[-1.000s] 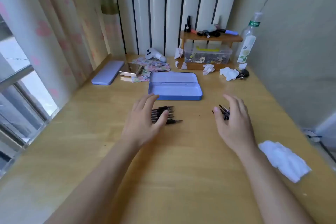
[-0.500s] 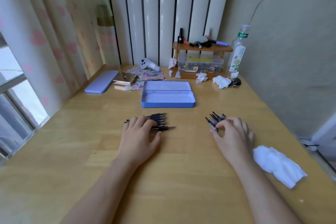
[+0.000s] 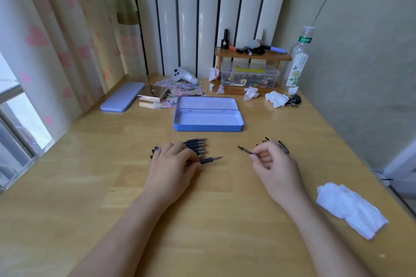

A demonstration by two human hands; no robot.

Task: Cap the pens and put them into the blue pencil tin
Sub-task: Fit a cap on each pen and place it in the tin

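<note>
The blue pencil tin (image 3: 209, 127) lies open and empty at the middle of the wooden desk, its lid flat behind it. Several uncapped black pens (image 3: 198, 146) lie side by side in front of it, tips pointing right. My left hand (image 3: 173, 168) rests on them, its fingers closed over the nearest pen (image 3: 211, 159). To the right lies a small pile of black pen caps (image 3: 273, 141). My right hand (image 3: 274, 164) is partly over that pile and pinches one cap (image 3: 245, 150) between thumb and forefinger, held just above the desk.
A white cloth (image 3: 351, 209) lies at the right front. A lilac case (image 3: 122, 99), papers, a small wooden shelf (image 3: 252, 56) over a clear box, crumpled tissues (image 3: 276, 99) and a bottle (image 3: 298, 60) line the back. A curtain and window are at the left.
Both hands came down onto the desk. My right hand has picked one cap out of the pile and lifted it leftward. My left hand has closed on the nearest pen.
</note>
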